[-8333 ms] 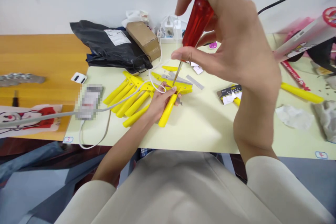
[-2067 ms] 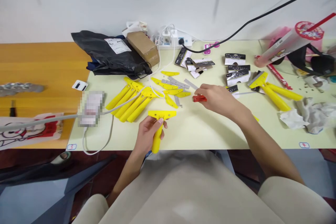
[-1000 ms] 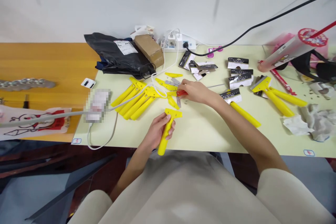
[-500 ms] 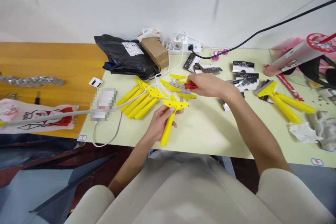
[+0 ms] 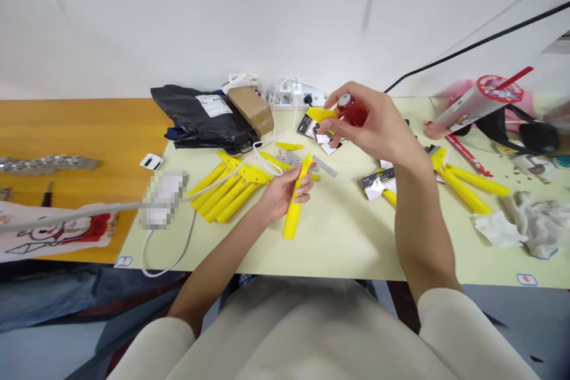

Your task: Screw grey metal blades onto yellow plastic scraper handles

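Note:
My left hand (image 5: 285, 193) is wrapped round the handle of a yellow scraper (image 5: 293, 217), which is tilted with its narrow top end up. Raised above the table, my right hand (image 5: 371, 122) grips a red-handled screwdriver (image 5: 350, 108), its butt end towards me and its shaft hidden. A loose yellow scraper plate (image 5: 321, 114) is pinched at the fingertips of the same hand. Just beyond my left hand lie metal blades (image 5: 325, 165) and another yellow plate (image 5: 289, 146). Several yellow scrapers (image 5: 229, 190) lie side by side to the left.
White cables cross the table near a power strip (image 5: 296, 100). A black plastic parcel (image 5: 191, 119) and a cardboard box (image 5: 252, 110) stand at the back. On the right are more scrapers (image 5: 472, 187), black-and-white cards (image 5: 378, 181), a cup (image 5: 476, 101) and crumpled tissue (image 5: 534, 225).
My right hand has lifted off the table towards me, bringing up the screwdriver and a yellow plate. The scraper in my left hand has turned, so its head now shows edge-on.

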{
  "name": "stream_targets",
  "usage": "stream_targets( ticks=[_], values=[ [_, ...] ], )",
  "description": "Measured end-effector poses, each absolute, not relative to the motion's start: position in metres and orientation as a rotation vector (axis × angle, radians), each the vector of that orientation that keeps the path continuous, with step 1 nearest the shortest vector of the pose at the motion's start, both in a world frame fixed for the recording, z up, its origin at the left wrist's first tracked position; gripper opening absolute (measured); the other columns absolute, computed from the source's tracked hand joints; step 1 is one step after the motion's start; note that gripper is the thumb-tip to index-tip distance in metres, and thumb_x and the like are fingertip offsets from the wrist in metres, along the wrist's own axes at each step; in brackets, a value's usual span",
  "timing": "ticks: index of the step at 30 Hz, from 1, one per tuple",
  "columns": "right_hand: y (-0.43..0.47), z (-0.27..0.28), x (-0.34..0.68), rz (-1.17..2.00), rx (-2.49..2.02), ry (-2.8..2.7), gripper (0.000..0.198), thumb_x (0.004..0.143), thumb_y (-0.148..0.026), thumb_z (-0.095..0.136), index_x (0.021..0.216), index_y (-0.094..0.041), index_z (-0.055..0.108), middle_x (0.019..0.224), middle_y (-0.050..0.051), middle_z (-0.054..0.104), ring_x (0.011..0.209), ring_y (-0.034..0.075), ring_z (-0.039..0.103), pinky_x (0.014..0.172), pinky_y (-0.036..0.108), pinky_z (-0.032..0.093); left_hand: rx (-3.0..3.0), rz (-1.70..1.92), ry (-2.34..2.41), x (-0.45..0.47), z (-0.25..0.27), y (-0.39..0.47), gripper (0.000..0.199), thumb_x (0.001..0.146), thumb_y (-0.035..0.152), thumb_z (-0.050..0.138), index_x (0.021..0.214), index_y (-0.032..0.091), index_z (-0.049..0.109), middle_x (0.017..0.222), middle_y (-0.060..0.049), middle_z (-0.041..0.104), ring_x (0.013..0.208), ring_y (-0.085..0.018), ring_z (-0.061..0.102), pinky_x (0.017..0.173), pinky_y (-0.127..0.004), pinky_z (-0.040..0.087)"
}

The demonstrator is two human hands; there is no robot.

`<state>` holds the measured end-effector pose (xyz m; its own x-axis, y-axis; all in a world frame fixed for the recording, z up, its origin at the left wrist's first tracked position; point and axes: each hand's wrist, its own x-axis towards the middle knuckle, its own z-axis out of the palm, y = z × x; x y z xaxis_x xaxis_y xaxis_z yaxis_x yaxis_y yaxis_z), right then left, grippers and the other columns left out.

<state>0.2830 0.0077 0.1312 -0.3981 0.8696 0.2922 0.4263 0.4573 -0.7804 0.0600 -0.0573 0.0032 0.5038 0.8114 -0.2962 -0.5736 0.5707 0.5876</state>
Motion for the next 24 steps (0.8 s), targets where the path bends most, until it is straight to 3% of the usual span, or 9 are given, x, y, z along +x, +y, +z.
stream_targets(
  ticks=[2, 4, 7, 9, 12, 15, 19, 22, 24],
  values=[
    [0.008, 0.133, 0.284, 0.84, -1.046, -2.004, 0.04, 0.106, -0.062, 0.074, 0.12, -0.024, 0.072, 0.088, 0.001, 0.072, 0.071, 0.016, 0.068, 0.064, 0.03, 0.054, 0.385, 0.733, 0.51, 0.061, 0.004, -0.051, 0.036, 0.096, 0.038, 0.085, 0.12, 0.013, 0.074, 0.071, 0.006, 0.044, 0.049, -0.005, 0.029, 0.037, -0.014, 0.027],
    [0.008, 0.133, 0.286, 0.825, -1.055, -2.031, 0.04, 0.108, -0.063, 0.071, 0.112, -0.023, 0.072, 0.094, 0.003, 0.072, 0.074, 0.017, 0.068, 0.065, 0.031, 0.054, 0.37, 0.619, 0.454, 0.061, 0.0, -0.049, 0.054, 0.096, 0.06, 0.082, 0.124, 0.015, 0.073, 0.069, 0.007, 0.042, 0.047, -0.005, 0.018, 0.033, -0.015, 0.018],
    [0.01, 0.129, 0.287, 0.706, -1.091, -2.061, 0.042, 0.106, -0.065, 0.072, 0.104, -0.023, 0.072, 0.101, 0.005, 0.07, 0.081, 0.017, 0.064, 0.069, 0.033, 0.054, 0.399, 0.52, 0.403, 0.058, -0.01, -0.053, 0.092, 0.073, 0.092, 0.085, 0.126, 0.019, 0.071, 0.077, 0.006, 0.05, 0.045, -0.003, 0.012, 0.03, -0.017, 0.011],
    [0.01, 0.128, 0.286, 0.673, -1.101, -2.073, 0.038, 0.107, -0.061, 0.072, 0.109, -0.024, 0.074, 0.096, 0.003, 0.067, 0.083, 0.017, 0.061, 0.074, 0.033, 0.054, 0.453, 0.512, 0.417, 0.057, -0.015, -0.058, 0.101, 0.059, 0.091, 0.095, 0.127, 0.021, 0.069, 0.081, 0.007, 0.051, 0.045, 0.0, 0.01, 0.029, -0.016, 0.011],
    [0.008, 0.128, 0.285, 0.744, -1.077, -2.071, 0.033, 0.11, -0.052, 0.07, 0.128, -0.024, 0.073, 0.086, -0.001, 0.064, 0.079, 0.016, 0.061, 0.074, 0.032, 0.051, 0.528, 0.574, 0.499, 0.059, -0.019, -0.063, 0.08, 0.078, 0.078, 0.095, 0.131, 0.022, 0.07, 0.083, 0.007, 0.051, 0.045, -0.001, 0.012, 0.029, -0.015, 0.018],
    [0.005, 0.13, 0.283, 0.811, -1.062, -2.05, 0.024, 0.109, -0.039, 0.068, 0.128, -0.024, 0.07, 0.087, -0.002, 0.066, 0.074, 0.015, 0.06, 0.072, 0.031, 0.049, 0.574, 0.711, 0.608, 0.064, -0.02, -0.062, 0.061, 0.096, 0.066, 0.084, 0.132, 0.019, 0.072, 0.092, 0.001, 0.063, 0.047, -0.005, 0.037, 0.03, -0.018, 0.03],
    [0.005, 0.128, 0.279, 0.808, -1.053, -2.024, 0.016, 0.098, -0.025, 0.076, 0.111, -0.024, 0.067, 0.084, -0.003, 0.063, 0.07, 0.014, 0.053, 0.071, 0.031, 0.045, 0.66, 0.864, 0.763, 0.071, -0.027, -0.058, 0.05, 0.097, 0.06, 0.086, 0.115, 0.015, 0.073, 0.107, -0.012, 0.078, 0.077, -0.016, 0.07, 0.038, -0.019, 0.039],
    [0.008, 0.124, 0.275, 0.811, -1.0, -2.068, 0.022, 0.093, -0.023, 0.079, 0.113, -0.025, 0.069, 0.08, -0.004, 0.059, 0.07, 0.015, 0.047, 0.072, 0.033, 0.041, 0.653, 0.947, 0.847, 0.074, -0.032, -0.057, 0.05, 0.095, 0.06, 0.089, 0.104, 0.014, 0.071, 0.108, -0.017, 0.083, 0.083, -0.02, 0.075, 0.044, -0.02, 0.043],
    [0.01, 0.12, 0.271, 0.815, -1.003, -2.104, 0.013, 0.095, -0.026, 0.079, 0.104, -0.023, 0.071, 0.08, -0.003, 0.059, 0.072, 0.015, 0.046, 0.072, 0.033, 0.038, 0.623, 1.017, 0.885, 0.074, -0.032, -0.057, 0.049, 0.09, 0.056, 0.094, 0.102, 0.014, 0.073, 0.106, -0.018, 0.084, 0.081, -0.019, 0.075, 0.049, -0.021, 0.046]
  ],
)
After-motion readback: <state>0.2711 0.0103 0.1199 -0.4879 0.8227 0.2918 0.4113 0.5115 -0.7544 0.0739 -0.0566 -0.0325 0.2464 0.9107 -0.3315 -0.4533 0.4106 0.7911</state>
